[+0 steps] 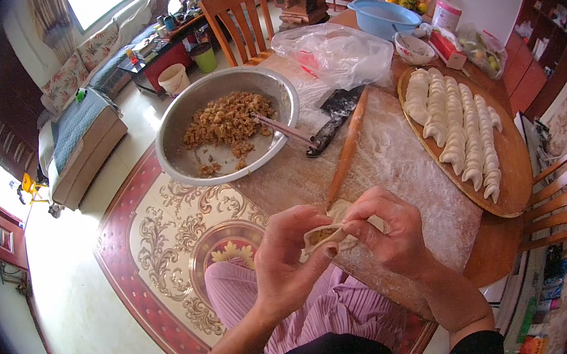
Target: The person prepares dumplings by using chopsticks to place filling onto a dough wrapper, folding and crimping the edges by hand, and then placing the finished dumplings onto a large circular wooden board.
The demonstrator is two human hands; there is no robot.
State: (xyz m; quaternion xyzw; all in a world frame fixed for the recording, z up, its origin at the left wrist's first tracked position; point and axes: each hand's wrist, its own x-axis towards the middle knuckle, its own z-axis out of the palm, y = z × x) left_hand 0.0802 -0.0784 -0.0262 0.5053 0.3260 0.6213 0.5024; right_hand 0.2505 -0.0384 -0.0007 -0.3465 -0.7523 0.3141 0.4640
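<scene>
Between my two hands, above the near edge of the board, is a partly folded dumpling (pixel 318 236) with brownish filling showing at its open left end. My left hand (pixel 290 246) holds that end between thumb and fingers. The fingers of my right hand (pixel 391 229) pinch the wrapper's edge on the other side. Behind the hands, pale dough (pixel 339 208) partly shows on the floured board (pixel 396 185). A wooden rolling pin (pixel 350 148) lies just beyond. To the left stands a large metal basin (pixel 177 164) of minced filling (pixel 228 124), with chopsticks (pixel 285 130) leaning in it.
A floury cleaver (pixel 334 121) lies beside the basin. On the right, a round tray (pixel 519 185) carries rows of finished dumplings (pixel 456 122). Farther back are a clear plastic bag (pixel 346 54), a blue basin (pixel 384 17) and a small bowl (pixel 413 48). A wooden chair (pixel 237 18) stands behind the table.
</scene>
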